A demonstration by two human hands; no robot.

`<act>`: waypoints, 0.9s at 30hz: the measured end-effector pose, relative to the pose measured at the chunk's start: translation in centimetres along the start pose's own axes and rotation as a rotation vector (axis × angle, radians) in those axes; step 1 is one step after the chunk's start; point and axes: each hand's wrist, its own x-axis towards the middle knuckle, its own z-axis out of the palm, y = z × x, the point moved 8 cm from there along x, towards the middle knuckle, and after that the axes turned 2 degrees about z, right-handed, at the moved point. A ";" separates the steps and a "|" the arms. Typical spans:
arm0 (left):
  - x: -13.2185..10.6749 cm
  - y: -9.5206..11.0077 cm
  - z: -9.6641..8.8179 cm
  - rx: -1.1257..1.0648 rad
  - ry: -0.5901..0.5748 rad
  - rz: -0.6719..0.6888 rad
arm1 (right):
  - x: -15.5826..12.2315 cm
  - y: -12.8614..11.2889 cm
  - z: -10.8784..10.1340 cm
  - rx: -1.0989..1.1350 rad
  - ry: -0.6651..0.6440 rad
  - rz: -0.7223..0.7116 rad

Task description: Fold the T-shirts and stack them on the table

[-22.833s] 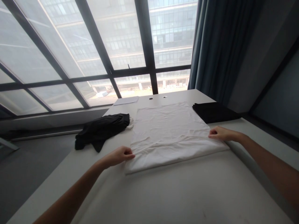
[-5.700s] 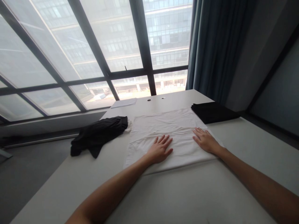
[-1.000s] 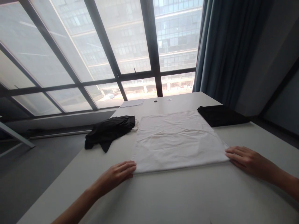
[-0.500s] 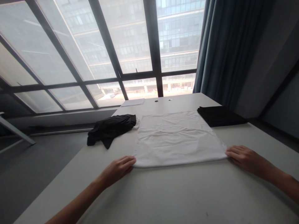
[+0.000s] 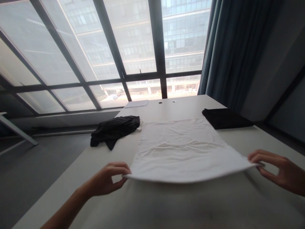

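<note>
A white folded cloth [image 5: 181, 152], perhaps a garment, lies wrinkled across the table in front of me; its exact kind does not show. My left hand [image 5: 111, 178] pinches its near left corner between thumb and fingers. At the near right corner, my right hand [image 5: 274, 167] grips the cloth the same way. The near edge hangs lifted off the table and sags in the middle between both hands, while the far part rests flat on the tabletop.
The white table [image 5: 152, 206] reaches toward the windows. A crumpled black cloth [image 5: 115, 128] lies at its left edge, and a folded black cloth [image 5: 226, 118] at the right. Paper sheets [image 5: 136, 104] lie at the far left corner. A blue curtain [image 5: 228, 47] hangs beyond.
Both hands have raised the near edge of the white cloth off the table and drawn it toward me. They have also moved farther apart, and the cloth's far edge has slid nearer.
</note>
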 end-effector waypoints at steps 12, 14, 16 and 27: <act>1.1 -2.2 -5.4 -0.260 0.231 -0.105 | 3.0 5.1 -3.2 0.427 -0.016 0.428; 1.9 -4.7 -6.7 -0.290 0.425 -0.177 | 4.7 6.1 -2.9 0.408 0.042 0.483; 2.8 -7.7 -7.4 -0.331 0.591 -0.276 | 6.5 7.5 -2.1 0.395 0.084 0.545; 12.5 -20.8 -3.1 -0.430 0.655 -0.653 | 15.9 12.9 11.4 0.369 0.156 0.761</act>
